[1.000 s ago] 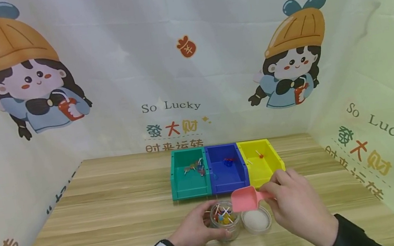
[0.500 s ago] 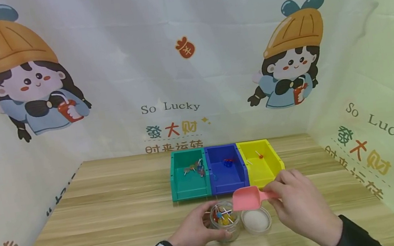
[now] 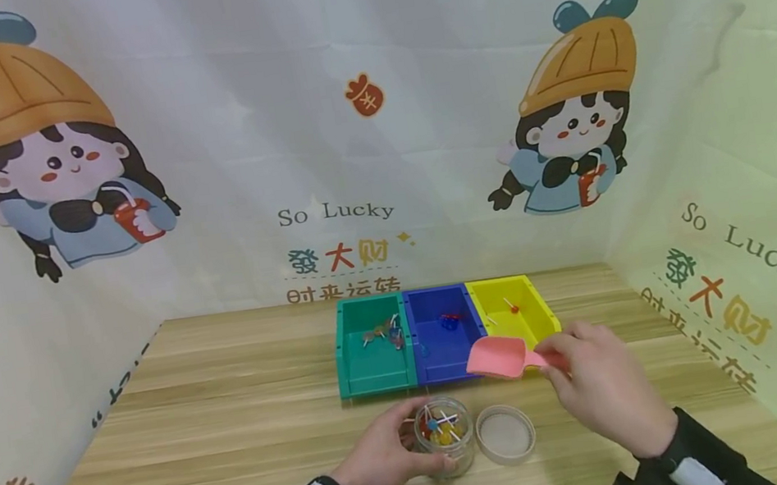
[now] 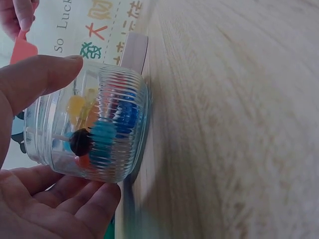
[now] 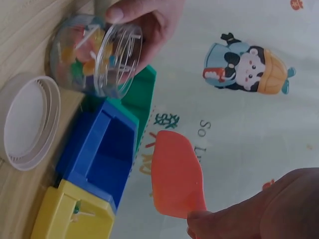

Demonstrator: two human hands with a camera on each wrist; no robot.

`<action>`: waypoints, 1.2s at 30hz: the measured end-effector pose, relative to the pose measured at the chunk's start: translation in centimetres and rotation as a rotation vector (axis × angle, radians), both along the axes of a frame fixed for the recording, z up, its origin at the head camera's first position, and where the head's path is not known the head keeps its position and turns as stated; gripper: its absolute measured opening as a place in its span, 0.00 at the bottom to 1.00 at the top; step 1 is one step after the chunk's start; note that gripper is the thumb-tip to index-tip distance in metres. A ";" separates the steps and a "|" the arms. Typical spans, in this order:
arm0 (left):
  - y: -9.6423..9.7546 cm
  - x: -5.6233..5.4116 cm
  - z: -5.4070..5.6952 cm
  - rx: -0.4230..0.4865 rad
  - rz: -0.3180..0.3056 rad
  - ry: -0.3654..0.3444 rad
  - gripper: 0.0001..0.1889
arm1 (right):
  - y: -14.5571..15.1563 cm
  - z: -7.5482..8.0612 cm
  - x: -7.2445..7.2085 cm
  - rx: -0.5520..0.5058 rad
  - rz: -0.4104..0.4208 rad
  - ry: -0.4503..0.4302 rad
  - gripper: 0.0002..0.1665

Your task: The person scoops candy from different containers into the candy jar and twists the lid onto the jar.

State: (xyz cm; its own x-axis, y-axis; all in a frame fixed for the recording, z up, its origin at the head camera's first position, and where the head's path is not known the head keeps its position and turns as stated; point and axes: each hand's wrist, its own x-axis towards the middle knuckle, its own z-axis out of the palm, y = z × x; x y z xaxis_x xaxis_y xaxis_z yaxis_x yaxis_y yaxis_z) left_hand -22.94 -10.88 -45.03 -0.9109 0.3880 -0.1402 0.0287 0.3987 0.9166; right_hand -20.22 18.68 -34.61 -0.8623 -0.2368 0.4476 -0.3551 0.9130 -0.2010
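Note:
My left hand (image 3: pixel 387 454) holds a clear ribbed jar (image 4: pixel 119 129) upright on the table, thumb on one side and fingers on the other. Several small lollipop-like pieces (image 3: pixel 445 430), coloured round heads on white sticks, fill part of the jar. In my right hand (image 3: pixel 606 390) the handle of a pink scoop (image 3: pixel 500 357) is pinched. The scoop hangs in the air, over the front edges of the blue and yellow bins in the head view. No piece shows in its blade. The jar's white lid (image 3: pixel 507 434) lies on the table just right of the jar.
Behind the jar, a green bin (image 3: pixel 378 381), a blue bin (image 3: pixel 430 369) and a yellow bin (image 3: pixel 547 320) stand side by side. Each has a few small stick pieces inside. A printed cloth (image 3: pixel 235 156) hangs behind the wooden table (image 3: pixel 236 430).
My right hand has lifted the scoop from beside the jar's mouth, moving it up and right toward the bins. The lid is now fully in sight. My left hand stays on the jar.

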 end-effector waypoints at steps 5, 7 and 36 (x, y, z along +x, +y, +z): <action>0.0 -0.1 0.0 0.015 -0.006 -0.002 0.43 | 0.7 -0.2 -1.3 -0.042 -0.064 -0.064 0.13; 0.0 -0.1 0.0 0.016 -0.006 -0.004 0.43 | 1.0 -0.4 -1.9 -0.059 -0.081 -0.080 0.14; -0.2 -0.1 -0.1 0.021 -0.007 -0.009 0.43 | 2.6 -5.8 -8.7 -0.162 -0.280 -0.277 0.18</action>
State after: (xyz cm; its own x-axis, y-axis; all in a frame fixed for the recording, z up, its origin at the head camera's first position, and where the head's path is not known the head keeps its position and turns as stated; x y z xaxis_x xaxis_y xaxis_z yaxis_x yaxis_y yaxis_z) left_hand -23.03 -11.05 -45.15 -0.9070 0.3969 -0.1406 0.0227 0.3795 0.9249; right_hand -28.87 21.32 -40.37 -0.9762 0.0781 0.2023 -0.0101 0.9154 -0.4024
